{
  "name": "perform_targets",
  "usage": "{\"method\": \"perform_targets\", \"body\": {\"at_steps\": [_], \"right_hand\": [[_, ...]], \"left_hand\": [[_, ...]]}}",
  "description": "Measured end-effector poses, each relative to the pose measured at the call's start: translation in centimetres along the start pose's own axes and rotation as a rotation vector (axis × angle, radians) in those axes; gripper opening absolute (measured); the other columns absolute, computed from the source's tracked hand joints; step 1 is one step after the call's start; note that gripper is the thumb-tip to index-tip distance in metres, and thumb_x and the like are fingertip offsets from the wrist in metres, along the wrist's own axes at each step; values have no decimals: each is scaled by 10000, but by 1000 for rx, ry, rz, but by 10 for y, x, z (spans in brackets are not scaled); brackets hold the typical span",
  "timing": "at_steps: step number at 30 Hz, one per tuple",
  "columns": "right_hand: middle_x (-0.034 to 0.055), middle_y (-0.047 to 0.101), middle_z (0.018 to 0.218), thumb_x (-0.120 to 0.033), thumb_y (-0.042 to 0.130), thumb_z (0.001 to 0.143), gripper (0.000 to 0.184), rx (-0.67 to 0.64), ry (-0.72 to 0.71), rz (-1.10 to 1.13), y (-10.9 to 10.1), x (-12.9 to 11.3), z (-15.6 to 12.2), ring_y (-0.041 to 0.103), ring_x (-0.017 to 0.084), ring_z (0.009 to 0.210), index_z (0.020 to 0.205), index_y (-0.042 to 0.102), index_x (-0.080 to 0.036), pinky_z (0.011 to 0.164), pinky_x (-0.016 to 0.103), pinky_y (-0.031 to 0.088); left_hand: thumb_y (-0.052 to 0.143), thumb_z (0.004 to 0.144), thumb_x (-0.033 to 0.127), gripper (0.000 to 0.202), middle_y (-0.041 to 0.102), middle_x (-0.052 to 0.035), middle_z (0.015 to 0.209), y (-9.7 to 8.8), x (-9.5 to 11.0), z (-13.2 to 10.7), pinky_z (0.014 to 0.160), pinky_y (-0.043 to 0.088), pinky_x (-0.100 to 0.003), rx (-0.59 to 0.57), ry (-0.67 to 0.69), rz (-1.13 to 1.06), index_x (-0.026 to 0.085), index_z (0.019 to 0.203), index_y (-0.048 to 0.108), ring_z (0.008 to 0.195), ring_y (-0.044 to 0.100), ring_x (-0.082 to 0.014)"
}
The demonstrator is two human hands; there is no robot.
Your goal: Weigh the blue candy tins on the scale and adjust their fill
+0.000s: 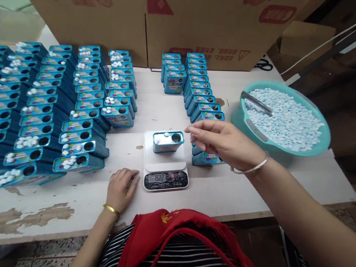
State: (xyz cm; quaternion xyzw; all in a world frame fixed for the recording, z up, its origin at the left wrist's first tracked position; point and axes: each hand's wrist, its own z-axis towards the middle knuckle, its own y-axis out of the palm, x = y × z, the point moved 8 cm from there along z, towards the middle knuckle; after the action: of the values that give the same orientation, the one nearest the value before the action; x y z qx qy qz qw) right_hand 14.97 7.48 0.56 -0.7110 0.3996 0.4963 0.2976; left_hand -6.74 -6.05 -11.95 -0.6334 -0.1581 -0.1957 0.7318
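Note:
A blue candy tin (167,145) stands upright on a white digital scale (148,158), with a dark round opening in its top and two or three white candies beside it. Just right of that tin, my right hand (219,141) hovers with thumb and fingertips drawn together in a pinch; whatever lies between them is too small to make out. My left hand (121,188) rests on the table left of the scale, holding nothing, its fingers loosely bent and slightly apart. The scale's display (157,178) is lit and seems to read 152.2.
Rows of blue tins (36,120) fill the left, many topped with candies. More tins (201,83) line up behind my right hand. A turquoise basin (247,132) of pale candies holds a metal scoop-like tool (257,102). A large cardboard box (114,23) blocks the back.

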Motion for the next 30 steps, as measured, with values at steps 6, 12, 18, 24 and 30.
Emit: {"method": "perform_targets", "body": {"at_steps": [6, 12, 18, 24, 30], "right_hand": [[32, 611, 824, -293, 746, 711, 303, 46, 216, 302, 0, 67, -55, 489, 60, 601, 963, 650, -157, 508, 195, 376], [-4, 576, 667, -372, 713, 748, 327, 113, 183, 262, 1, 89, -68, 444, 55, 521, 960, 628, -138, 496, 207, 355], [-5, 574, 669, -355, 656, 785, 291, 181, -82, 72, -2, 34, -35, 491, 78, 556, 978, 632, -138, 527, 229, 391], [19, 626, 777, -237, 553, 850, 151, 205, -330, -235, 8, 0, 2, 534, 87, 614, 933, 639, -145, 599, 237, 425], [58, 647, 932, -134, 521, 856, 182, 157, -343, -419, 21, -9, 15, 567, 114, 799, 1004, 628, -122, 729, 244, 437]], "left_hand": [[464, 911, 318, 196, 614, -37, 813, 0, 0, -2, 712, 415, -323, -4, -3, -33, 191, 970, 601, 784, 558, -169], [517, 886, 319, 391, 599, -111, 1098, -49, 42, 20, 898, 440, -377, 285, 182, -48, 199, 1258, 498, 1031, 554, -219], [435, 879, 546, 626, 365, -154, 1459, -60, 86, 56, 1089, 252, -523, 307, 365, 131, 224, 1410, 358, 1376, 287, -339], [450, 879, 535, 598, 320, -138, 1501, -52, 97, 76, 1117, 178, -550, 292, 374, 171, 235, 1393, 385, 1425, 198, -321], [453, 905, 456, 469, 365, -119, 1482, -44, 112, 93, 1131, 146, -560, 205, 453, 149, 231, 1316, 471, 1430, 206, -298]]}}
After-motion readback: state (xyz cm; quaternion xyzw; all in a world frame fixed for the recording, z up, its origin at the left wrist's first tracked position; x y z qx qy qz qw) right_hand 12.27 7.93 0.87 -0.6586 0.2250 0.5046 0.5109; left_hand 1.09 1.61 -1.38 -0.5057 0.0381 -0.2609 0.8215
